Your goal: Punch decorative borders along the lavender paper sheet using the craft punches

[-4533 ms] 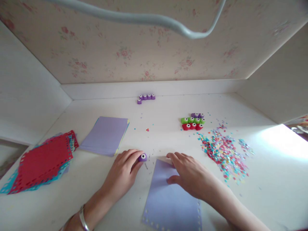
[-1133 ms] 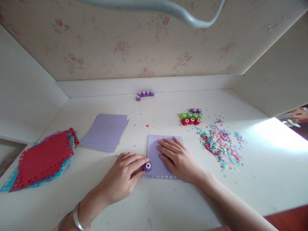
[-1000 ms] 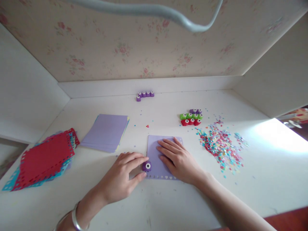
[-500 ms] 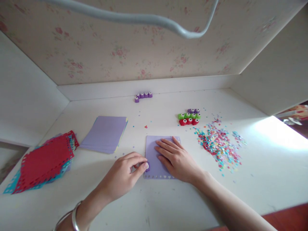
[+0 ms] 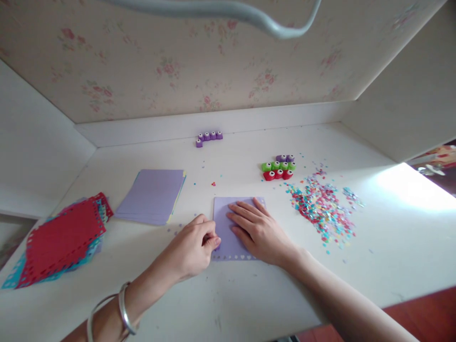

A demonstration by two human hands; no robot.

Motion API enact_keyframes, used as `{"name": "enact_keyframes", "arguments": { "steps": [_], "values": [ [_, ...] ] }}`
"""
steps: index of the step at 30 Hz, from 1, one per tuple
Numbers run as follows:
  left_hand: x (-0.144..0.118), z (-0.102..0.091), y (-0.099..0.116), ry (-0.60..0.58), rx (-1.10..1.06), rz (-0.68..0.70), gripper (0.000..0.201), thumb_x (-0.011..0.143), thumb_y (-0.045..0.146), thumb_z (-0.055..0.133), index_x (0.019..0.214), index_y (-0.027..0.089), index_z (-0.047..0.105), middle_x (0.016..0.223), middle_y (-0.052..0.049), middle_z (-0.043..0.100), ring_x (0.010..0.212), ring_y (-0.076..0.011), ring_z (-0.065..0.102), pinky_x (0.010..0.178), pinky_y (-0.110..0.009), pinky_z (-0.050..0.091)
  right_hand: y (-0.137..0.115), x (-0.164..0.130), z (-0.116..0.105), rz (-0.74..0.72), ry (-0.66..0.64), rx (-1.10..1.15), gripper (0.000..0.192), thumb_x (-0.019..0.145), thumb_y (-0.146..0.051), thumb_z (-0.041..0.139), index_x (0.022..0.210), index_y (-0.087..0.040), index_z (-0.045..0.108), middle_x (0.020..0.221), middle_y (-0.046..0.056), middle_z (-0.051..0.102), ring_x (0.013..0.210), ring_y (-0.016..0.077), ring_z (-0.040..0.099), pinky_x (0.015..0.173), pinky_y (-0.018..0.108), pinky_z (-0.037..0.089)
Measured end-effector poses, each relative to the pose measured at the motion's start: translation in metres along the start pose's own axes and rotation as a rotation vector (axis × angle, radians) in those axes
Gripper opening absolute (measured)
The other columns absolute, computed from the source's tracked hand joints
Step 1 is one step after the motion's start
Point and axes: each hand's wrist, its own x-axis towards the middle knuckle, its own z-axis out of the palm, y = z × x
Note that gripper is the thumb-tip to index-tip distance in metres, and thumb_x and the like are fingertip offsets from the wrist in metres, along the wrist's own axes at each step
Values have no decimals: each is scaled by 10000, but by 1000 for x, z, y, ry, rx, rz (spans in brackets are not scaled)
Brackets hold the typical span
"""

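A purple sheet of paper (image 5: 221, 211) lies flat on the white desk, with a row of small punched shapes along its near edge and more holes on its right side. My right hand (image 5: 261, 232) is spread flat on the sheet, fingers stretched out. At the left edge of the paper, my left hand (image 5: 194, 247) is closed with thumb and fingers around a small purple craft punch (image 5: 218, 247). Most of that punch is hidden behind the fingers. Small purple punched-out bits (image 5: 173, 231) lie by the left hand.
Left of the sheet is a stack of purple paper (image 5: 151, 194), then a pile of red and blue punched sheets (image 5: 64, 235). Purple punches (image 5: 210, 136) stand at the back; red and green punches (image 5: 278, 170) sit right of centre beside a confetti heap (image 5: 324, 204).
My left fingers have curled more tightly over the punch, with the thumb moved over its top. The right hand stays flat on the sheet. The view has shifted slightly.
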Motion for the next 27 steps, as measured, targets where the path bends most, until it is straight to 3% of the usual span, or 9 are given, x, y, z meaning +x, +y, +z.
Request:
{"name": "enact_keyframes", "arguments": {
  "steps": [13, 19, 27],
  "values": [
    [11, -2, -4, -36, 24, -7, 229, 814, 261, 576, 649, 199, 430, 774, 11, 527, 676, -149, 519, 620, -263, 364, -3, -2, -1, -9, 35, -6, 359, 1008, -291, 479, 1346, -258, 595, 1427, 53, 576, 1344, 266, 500, 1175, 576, 288],
    [11, -7, -4, -98, -33, -8, 219, 818, 330, 580, 662, 193, 511, 776, 1, 583, 614, -139, 556, 532, -235, 382, -2, -3, 1, -14, 45, 8, 364, 1010, -302, 478, 1352, -260, 594, 1423, 58, 579, 1344, 260, 500, 1186, 564, 270],
    [2, -15, -2, -45, -56, 28, 231, 854, 379, 599, 736, 185, 643, 837, -15, 619, 718, -156, 604, 650, -248, 459, -1, -3, 0, -13, 45, 6, 358, 1009, -309, 487, 1345, -256, 599, 1417, 58, 586, 1339, 253, 506, 1182, 562, 278]
  ]
}}
